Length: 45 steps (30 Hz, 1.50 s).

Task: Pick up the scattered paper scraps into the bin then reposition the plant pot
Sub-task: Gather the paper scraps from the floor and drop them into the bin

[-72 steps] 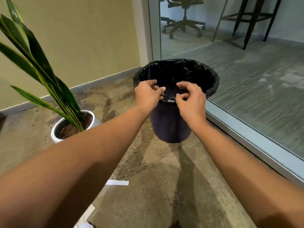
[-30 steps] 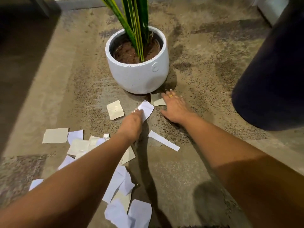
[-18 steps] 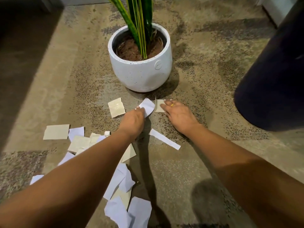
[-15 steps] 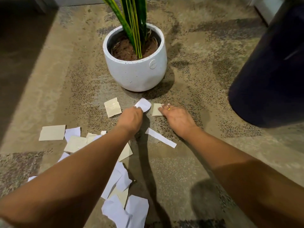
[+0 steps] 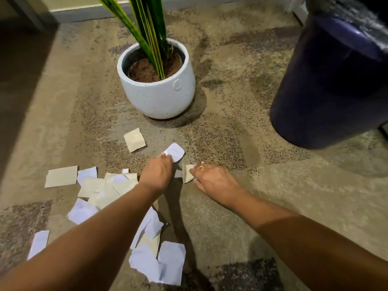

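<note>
Scraps (image 5: 98, 187) near pot (image 5: 159, 97), bin (image 5: 327, 91) | left grip (image 5: 156, 175) pinches white scrap (image 5: 175, 152) | right grip (image 5: 214, 179) pinches beige scrap (image 5: 188, 174)

Bare forearms; right hand (image 5: 212, 181) wears 1 gold ring (image 5: 202, 169).

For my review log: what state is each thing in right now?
left hand: pinches white scrap
right hand: pinches beige scrap
plant pot: upright on carpet
bin: upright, black liner fitted
other scraps: scattered on carpet
</note>
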Available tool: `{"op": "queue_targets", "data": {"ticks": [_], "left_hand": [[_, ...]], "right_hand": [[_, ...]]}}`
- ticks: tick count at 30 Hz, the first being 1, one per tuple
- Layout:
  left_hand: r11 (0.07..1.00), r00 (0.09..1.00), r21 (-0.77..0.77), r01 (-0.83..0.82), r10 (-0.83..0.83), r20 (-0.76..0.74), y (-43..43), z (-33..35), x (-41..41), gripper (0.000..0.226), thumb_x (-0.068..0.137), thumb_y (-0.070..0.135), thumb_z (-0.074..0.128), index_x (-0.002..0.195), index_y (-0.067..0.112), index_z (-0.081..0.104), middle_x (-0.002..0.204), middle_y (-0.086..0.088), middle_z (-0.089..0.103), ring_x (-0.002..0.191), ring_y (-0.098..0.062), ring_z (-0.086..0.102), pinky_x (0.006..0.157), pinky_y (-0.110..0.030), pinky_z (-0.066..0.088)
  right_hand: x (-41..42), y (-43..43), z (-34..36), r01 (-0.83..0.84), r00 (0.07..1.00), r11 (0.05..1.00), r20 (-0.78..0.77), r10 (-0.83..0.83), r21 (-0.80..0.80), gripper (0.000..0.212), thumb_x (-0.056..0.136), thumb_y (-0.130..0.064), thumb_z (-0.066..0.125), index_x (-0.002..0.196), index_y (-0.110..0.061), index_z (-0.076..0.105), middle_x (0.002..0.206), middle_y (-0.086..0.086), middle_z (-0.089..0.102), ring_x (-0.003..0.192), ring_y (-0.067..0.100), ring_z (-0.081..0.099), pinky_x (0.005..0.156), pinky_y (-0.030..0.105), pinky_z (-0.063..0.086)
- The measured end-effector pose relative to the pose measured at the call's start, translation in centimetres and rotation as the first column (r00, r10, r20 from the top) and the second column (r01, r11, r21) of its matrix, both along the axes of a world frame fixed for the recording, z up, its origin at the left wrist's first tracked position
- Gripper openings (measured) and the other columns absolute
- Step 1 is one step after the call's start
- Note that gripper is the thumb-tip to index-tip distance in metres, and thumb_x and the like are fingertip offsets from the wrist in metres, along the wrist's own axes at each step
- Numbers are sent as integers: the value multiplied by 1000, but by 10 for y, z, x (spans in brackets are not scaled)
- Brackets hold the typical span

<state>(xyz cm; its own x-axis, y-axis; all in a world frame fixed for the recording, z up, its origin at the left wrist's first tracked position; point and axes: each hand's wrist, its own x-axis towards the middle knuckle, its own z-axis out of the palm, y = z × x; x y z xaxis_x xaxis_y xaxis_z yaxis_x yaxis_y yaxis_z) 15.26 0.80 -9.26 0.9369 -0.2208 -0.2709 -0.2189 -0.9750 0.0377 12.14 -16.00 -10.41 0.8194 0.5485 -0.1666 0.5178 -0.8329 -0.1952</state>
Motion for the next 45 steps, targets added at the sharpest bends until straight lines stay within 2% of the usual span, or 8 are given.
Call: {"op": "queue_targets", "data": {"ticks": [9, 18, 23, 27, 32, 37, 41, 45], "left_hand": [[976, 969, -132, -170, 141, -203, -5, 11, -19, 36, 98, 13, 32, 118, 2, 60, 112, -22, 63, 106, -33, 61, 92, -43, 50], [972, 995, -228, -55, 34, -94, -39, 25, -31, 30, 96, 7, 38, 116, 11, 60, 101, -11, 68, 89, -25, 65, 76, -34, 54], [846, 977, -508, -162, 210, 39, -83, 60, -21, 35, 97, 9, 37, 125, 11, 57, 89, -12, 70, 66, -19, 60, 59, -26, 46], [524, 901, -824, -214, 432, 40, -125, 116, 8, 34, 96, 13, 39, 123, 7, 58, 100, -20, 70, 85, -33, 65, 74, -39, 53], [302, 906, -952, 50, 388, 170, -179, 190, 29, 38, 97, 18, 40, 133, 15, 49, 108, -15, 69, 86, -29, 69, 79, -45, 56], [438, 868, -828, 351, 179, 463, -223, 239, 36, 36, 95, 18, 42, 129, 18, 54, 101, -17, 71, 87, -32, 68, 77, -35, 51], [362, 977, -916, 172, 54, 205, -247, 247, 45, 32, 94, 12, 47, 125, 10, 55, 81, -12, 66, 70, -30, 68, 70, -41, 59], [314, 995, -948, 53, 67, 78, -255, 239, 42, 47, 91, 13, 55, 137, 6, 43, 66, 4, 56, 62, -13, 61, 50, -14, 55]], "right_hand": [[-9, -12, 24, -29, 999, 998, -15, 29, -47, 12, 91, -4, 49, 103, -5, 54, 89, 11, 63, 83, 24, 60, 62, 29, 34], [-22, -52, 41, 422, 903, 889, -163, -397, 178, 14, 87, -9, 56, 94, -19, 63, 74, -2, 53, 71, 15, 55, 57, 24, 39], [-14, -76, 93, 587, 784, 733, -17, -620, 344, 13, 90, -9, 49, 92, -14, 60, 82, 8, 60, 77, 24, 58, 64, 35, 48], [-13, -94, 149, 588, 663, 561, 50, -747, 583, 13, 81, -5, 51, 89, -6, 61, 81, 16, 62, 79, 29, 55, 72, 40, 46], [-14, -115, 214, 389, 458, 467, 273, -846, 794, 18, 74, -2, 57, 89, -8, 65, 75, 11, 65, 71, 22, 56, 64, 22, 33], [-18, -154, 245, 369, 283, 405, 314, -906, 836, 22, 76, -1, 56, 96, -7, 65, 83, 13, 67, 81, 28, 59, 70, 23, 35], [-15, -187, 244, 548, 207, 282, 199, -958, 787, 30, 79, -3, 52, 107, -7, 61, 94, 19, 66, 90, 34, 58, 76, 32, 37], [-17, -197, 239, 617, 233, 261, 144, -962, 742, 47, 81, -12, 57, 128, -13, 50, 107, 17, 65, 102, 31, 59, 86, 34, 45]]}}
